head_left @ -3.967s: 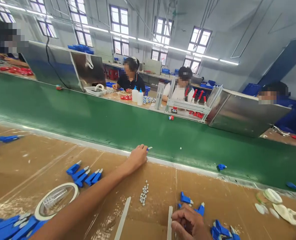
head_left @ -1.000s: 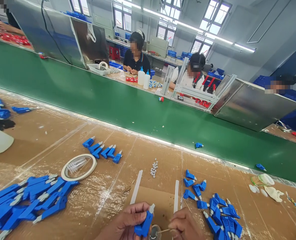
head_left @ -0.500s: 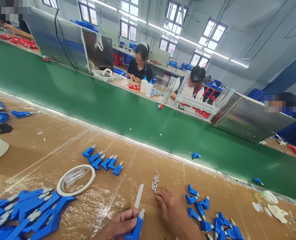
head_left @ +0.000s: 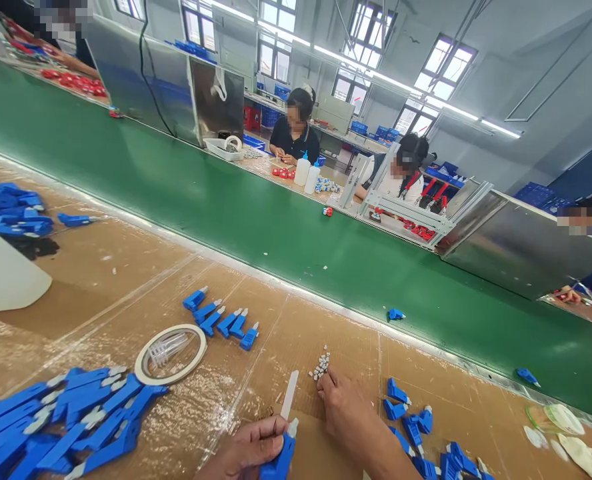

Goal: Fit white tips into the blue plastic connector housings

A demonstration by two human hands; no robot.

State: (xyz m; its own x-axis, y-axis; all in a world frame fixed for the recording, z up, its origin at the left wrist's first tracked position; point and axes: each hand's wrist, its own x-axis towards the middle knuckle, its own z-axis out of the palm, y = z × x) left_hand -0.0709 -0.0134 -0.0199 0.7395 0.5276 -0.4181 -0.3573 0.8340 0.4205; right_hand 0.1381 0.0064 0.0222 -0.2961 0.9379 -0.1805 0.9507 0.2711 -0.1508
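My left hand grips a blue plastic part with a pale grey tip at the bottom centre. A flat white strip sticks out just past its fingers; whether the hand holds it or it lies on the table I cannot tell. My right hand has its fingertips drawn together at the near edge of a small pile of grey-white pieces. What is between those fingertips is hidden. A few thin coils, perhaps springs, lie beside my left hand.
Blue parts lie in a heap at left, a short row and a group at right. A tape roll encloses clear plastic pieces. Beyond runs a green conveyor belt carrying scattered parts; co-workers sit across it.
The view has swung slightly left, so the table things sit further right. My right hand has moved up along the small pile. My left hand keeps its hold on the blue part.
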